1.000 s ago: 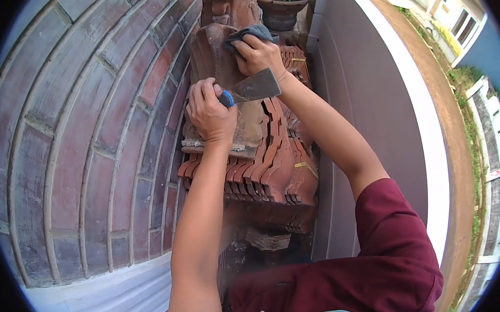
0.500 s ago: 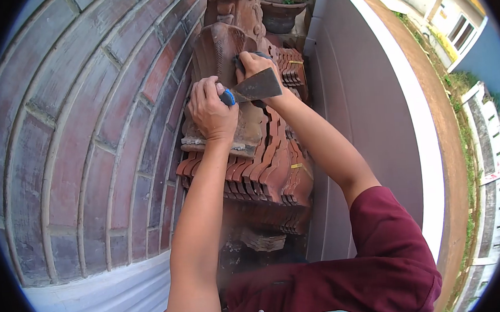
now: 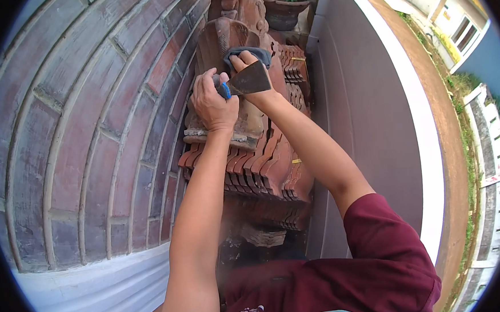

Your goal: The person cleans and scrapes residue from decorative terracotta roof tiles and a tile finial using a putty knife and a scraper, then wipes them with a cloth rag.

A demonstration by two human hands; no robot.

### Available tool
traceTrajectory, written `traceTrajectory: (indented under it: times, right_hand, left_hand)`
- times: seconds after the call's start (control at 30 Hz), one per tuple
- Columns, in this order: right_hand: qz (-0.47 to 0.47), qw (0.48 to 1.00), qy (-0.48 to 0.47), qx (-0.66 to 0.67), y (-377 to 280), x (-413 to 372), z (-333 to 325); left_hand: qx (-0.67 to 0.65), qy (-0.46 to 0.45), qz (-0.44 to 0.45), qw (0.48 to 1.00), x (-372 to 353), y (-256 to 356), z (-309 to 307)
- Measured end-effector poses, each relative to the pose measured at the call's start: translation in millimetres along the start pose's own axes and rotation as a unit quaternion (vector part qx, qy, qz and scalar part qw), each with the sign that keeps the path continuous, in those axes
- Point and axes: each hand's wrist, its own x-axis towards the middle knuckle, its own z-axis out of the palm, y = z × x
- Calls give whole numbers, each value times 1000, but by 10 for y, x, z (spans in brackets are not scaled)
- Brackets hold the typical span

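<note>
My left hand [image 3: 215, 105] is closed around the blue-and-black handle of a putty knife [image 3: 251, 79]. Its broad flat blade points right and passes in front of my right hand, covering part of it. In my right hand [image 3: 248, 62] is a dark grey cloth [image 3: 261, 54], bunched under the fingers against a curved clay ridge tile [image 3: 220, 39]. The tile's raised, grooved far end shows beyond my hands, while its middle is hidden behind them. Rough pale mortar clings to its near edge. My left hand rests by the tile's left side.
Beneath lie stacked terracotta roof tiles [image 3: 262, 166], with another stack [image 3: 293, 64] farther back. A brick wall [image 3: 100, 136] rises closely on the left, a grey parapet [image 3: 360, 92] on the right. Carved clay ornament [image 3: 247, 10] and a potted plant [image 3: 283, 12] stand behind.
My right hand has shifted slightly left and nearer, and more of the cloth now shows above its fingers. My left hand keeps hold of the putty knife. The view has shifted a little.
</note>
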Motion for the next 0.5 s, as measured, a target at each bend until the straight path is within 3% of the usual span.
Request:
traceTrajectory:
  times: [0.13, 0.17, 0.3, 0.33, 0.4, 0.5]
  right_hand:
    - [33, 977, -188, 91, 99, 194, -378]
    - [45, 996, -27, 71, 52, 255, -333]
    - [-3, 988, 156, 10, -88, 494, -125]
    - [-34, 988, 142, -57, -68, 399, 8]
    - [-28, 996, 75, -33, -8, 144, 37]
    - [-43, 981, -170, 82, 207, -36, -262]
  left_hand:
    - [2, -11, 1, 1000, -4, 25, -13]
    - [2, -7, 10, 1000, -1, 10, -14]
    - [10, 9, 8, 1000, 3, 23, -5]
    - [8, 8, 2, 1000, -6, 31, -4]
    - [4, 5, 5, 1000, -12, 17, -2]
    - [6, 14, 20, 1000, -26, 13, -12]
